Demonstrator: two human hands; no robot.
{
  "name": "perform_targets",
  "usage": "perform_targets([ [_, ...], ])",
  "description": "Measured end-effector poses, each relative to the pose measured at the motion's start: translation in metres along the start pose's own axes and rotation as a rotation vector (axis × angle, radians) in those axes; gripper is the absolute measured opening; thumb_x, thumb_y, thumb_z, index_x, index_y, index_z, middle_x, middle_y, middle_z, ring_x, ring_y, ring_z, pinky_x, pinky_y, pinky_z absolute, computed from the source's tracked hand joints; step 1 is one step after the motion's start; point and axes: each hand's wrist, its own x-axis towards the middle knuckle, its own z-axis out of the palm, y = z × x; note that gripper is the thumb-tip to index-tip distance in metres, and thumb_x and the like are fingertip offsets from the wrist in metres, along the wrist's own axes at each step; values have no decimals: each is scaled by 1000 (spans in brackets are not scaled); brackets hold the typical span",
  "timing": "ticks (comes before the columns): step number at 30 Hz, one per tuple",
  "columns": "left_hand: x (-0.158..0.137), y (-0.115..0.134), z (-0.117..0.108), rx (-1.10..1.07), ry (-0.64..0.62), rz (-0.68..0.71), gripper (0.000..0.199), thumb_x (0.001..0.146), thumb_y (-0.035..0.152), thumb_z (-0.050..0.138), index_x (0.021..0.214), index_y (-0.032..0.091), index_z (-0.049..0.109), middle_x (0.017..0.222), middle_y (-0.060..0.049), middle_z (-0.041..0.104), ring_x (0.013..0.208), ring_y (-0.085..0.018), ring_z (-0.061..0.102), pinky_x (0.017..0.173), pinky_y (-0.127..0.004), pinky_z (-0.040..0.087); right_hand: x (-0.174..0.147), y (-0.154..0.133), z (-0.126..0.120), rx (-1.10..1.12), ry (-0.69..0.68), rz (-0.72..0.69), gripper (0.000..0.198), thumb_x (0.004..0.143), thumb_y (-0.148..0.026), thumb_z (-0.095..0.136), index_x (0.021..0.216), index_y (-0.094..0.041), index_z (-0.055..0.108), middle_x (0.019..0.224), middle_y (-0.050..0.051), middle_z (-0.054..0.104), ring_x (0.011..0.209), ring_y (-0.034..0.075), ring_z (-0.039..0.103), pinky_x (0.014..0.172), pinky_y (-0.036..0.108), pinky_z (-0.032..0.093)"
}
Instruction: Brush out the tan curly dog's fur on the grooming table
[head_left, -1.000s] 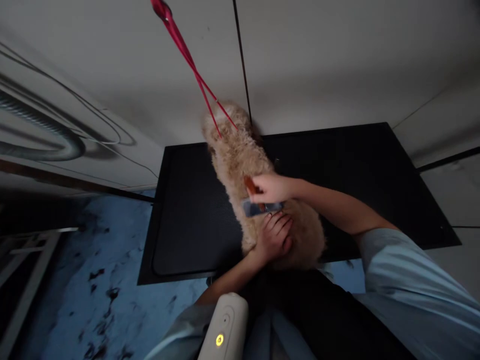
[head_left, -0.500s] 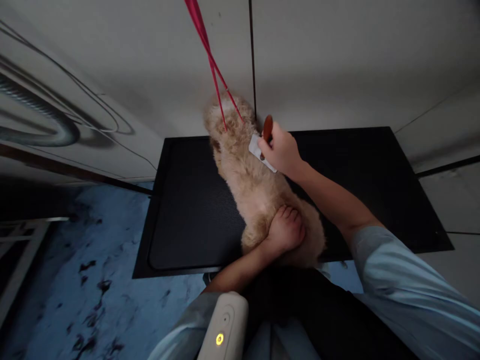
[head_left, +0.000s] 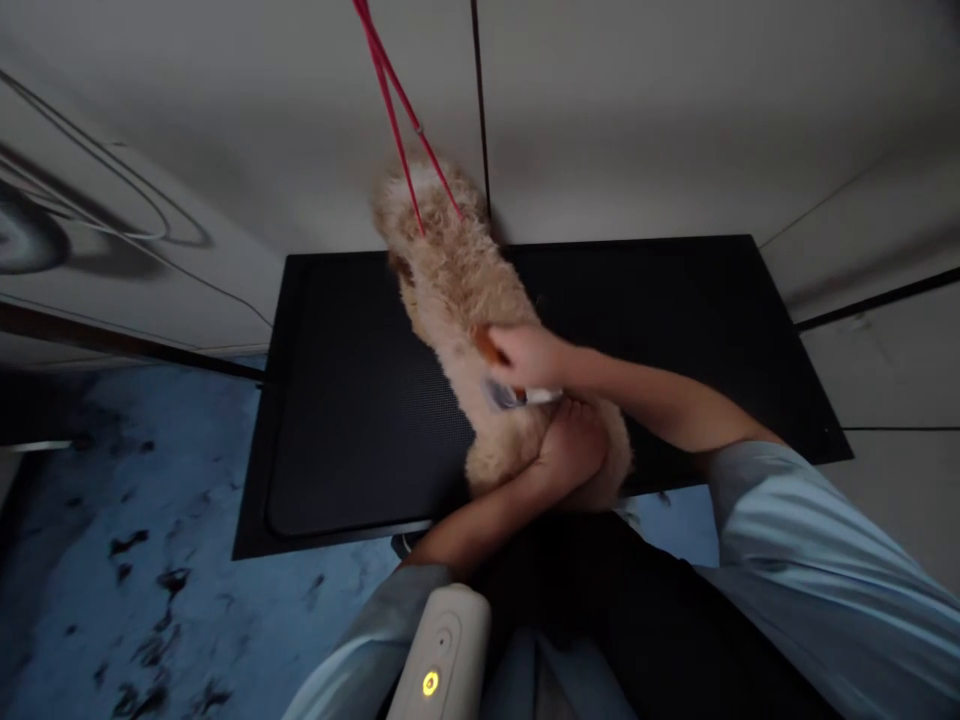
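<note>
A curly, light-tan dog [head_left: 469, 275] stands on a black table [head_left: 345, 400], facing the wall, with red cords [head_left: 401, 90] running up from its neck. My right hand [head_left: 534, 355] is closed around a slicker brush [head_left: 491, 345] with a brown wooden handle. The brush's pale head is over the middle of the dog's back, partly hidden and blurred by motion. Just behind it, my left hand [head_left: 574, 445] rests on the dog's hindquarters, fingers curled into the fur. My right forearm passes above the dog's right side.
A pale device with a yellow light [head_left: 442, 650] hangs at my front. Cables and a grey hose [head_left: 30, 235] are on the left wall. Dark tufts lie on the blue floor [head_left: 225, 620]. A thin black pole [head_left: 481, 110] rises behind the dog.
My right hand has moved the slicker brush from near the dog's shoulders down its back toward my left hand. My left hand stays on the hindquarters. The view has shifted slightly.
</note>
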Motion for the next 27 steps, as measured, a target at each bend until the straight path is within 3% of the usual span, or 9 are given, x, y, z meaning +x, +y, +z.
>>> perform_targets([
  [3,-3,6,2,153,-121,87,32,92,19,45,94,6,74,94,-19,71,94,-32,65,93,-47,53,-11,7,-4,-38,389,118,14,92,-30,56,97,-17,56,88,7,65,76,20,56,68,32,37],
  [8,-16,-1,1,225,-118,218,37,94,24,45,110,4,72,110,-20,72,107,-33,66,101,-46,52,-20,26,-2,123,-4,-62,15,84,-29,65,80,-20,54,70,0,59,61,15,51,60,30,36],
  [12,-32,-19,-5,170,71,294,38,93,28,51,116,4,70,119,-18,70,114,-30,63,106,-47,48,-19,49,-2,282,424,81,10,91,-29,56,93,-20,57,76,0,61,70,17,57,67,30,41],
  [16,-46,-28,-11,148,138,348,39,91,29,53,119,6,68,124,-14,70,119,-28,61,108,-44,44,-15,59,9,422,90,-133,11,83,-27,65,86,-20,58,73,-2,60,68,14,56,67,29,44],
  [17,-50,-29,-12,156,144,347,39,91,30,53,120,8,68,124,-13,70,119,-27,61,108,-43,43,-11,62,10,439,106,-112,11,82,-26,65,85,-19,57,73,-2,60,67,14,55,67,29,44],
  [21,-60,-32,-10,182,128,342,40,91,32,53,122,12,68,128,-10,69,122,-25,58,111,-42,39,-1,69,6,479,537,39,7,88,-26,55,90,-19,57,80,1,61,73,15,56,71,31,46],
  [22,-61,-33,-10,182,124,343,40,90,32,54,122,12,68,128,-10,69,123,-25,58,112,-41,38,-1,69,5,487,464,-30,8,87,-27,56,89,-20,58,80,1,62,74,16,57,71,30,46],
  [25,-65,-37,-8,175,151,353,37,90,32,53,119,14,70,126,-9,70,123,-23,58,114,-40,34,-1,69,10,511,-51,-280,10,82,-28,63,82,-19,59,74,-1,62,69,14,56,67,28,46],
  [27,-66,-39,-9,173,186,355,36,90,31,53,118,15,70,124,-7,71,122,-22,57,116,-39,31,2,74,15,566,-63,-267,13,80,-30,64,82,-19,57,74,-1,61,67,13,54,65,27,45],
])
